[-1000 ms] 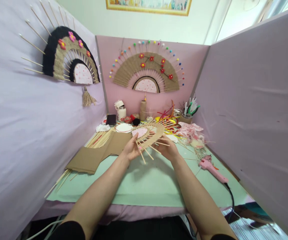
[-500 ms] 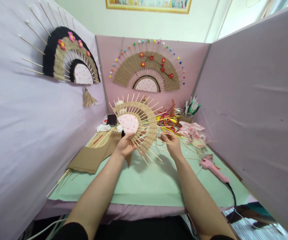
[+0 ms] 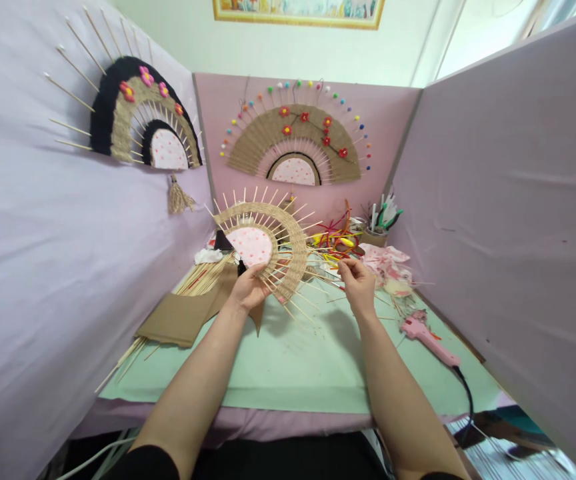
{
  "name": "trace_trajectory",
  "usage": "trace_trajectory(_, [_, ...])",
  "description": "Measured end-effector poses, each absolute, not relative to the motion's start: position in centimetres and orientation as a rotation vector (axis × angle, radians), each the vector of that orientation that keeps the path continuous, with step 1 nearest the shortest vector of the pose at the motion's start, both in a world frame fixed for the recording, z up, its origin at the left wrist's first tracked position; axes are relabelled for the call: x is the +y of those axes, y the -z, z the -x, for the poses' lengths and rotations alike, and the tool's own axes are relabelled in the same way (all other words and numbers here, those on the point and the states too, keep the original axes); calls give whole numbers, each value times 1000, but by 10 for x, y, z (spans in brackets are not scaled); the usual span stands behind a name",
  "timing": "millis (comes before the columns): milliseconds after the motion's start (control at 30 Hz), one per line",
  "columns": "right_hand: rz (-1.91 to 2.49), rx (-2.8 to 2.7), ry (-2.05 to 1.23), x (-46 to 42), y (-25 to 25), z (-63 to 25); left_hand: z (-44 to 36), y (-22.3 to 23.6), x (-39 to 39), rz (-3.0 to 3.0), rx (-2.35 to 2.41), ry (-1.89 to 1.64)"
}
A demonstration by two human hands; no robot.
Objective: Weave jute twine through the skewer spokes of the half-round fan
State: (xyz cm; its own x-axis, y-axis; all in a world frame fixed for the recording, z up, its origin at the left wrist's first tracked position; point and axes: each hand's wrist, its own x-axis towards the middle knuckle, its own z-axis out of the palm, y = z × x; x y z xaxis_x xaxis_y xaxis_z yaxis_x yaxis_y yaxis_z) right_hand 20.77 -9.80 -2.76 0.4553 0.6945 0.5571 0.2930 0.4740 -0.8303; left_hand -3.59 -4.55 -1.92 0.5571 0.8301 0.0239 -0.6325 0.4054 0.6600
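Note:
A half-round fan (image 3: pixel 297 248) of thin sticks, woven with tan cord, is held up over the table, tilted to the right. Its centre is a pink dotted half-disc (image 3: pixel 249 245), and bare stick ends spread beyond the woven band. My left hand (image 3: pixel 251 288) grips the fan by its lower edge, with some fingers hidden behind it. To the right of the stick tips, apart from them, is my right hand (image 3: pixel 359 287). Its thumb and fingers are pinched together; whatever they hold, if anything, is too small to make out.
A pink glue gun (image 3: pixel 429 339) lies on the green tabletop (image 3: pixel 298 380) at right. Brown card (image 3: pixel 173 319) and loose sticks (image 3: pixel 203 277) lie at left. Behind are coloured pipe cleaners (image 3: pixel 335 237) and a tool pot (image 3: pixel 374 235). Two finished fans (image 3: pixel 248 143) hang on the partitions.
My right hand has moved right, away from the fan's stick ends, still pinched. The fan and my left hand have shifted slightly left.

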Motion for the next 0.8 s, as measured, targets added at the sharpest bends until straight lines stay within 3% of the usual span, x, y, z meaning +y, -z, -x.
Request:
trace_trajectory(233, [1084,-1130,-226,-100,26,-206,35,20,-48,-712,298,-877])
trace_trajectory(500, [1059,-1118,-481,-97,29,-203,37,24,-50,-740,283,-780])
trace_trajectory(800, [1106,-1195,-527,-97,30,-198,32,22,-57,-814,294,-678])
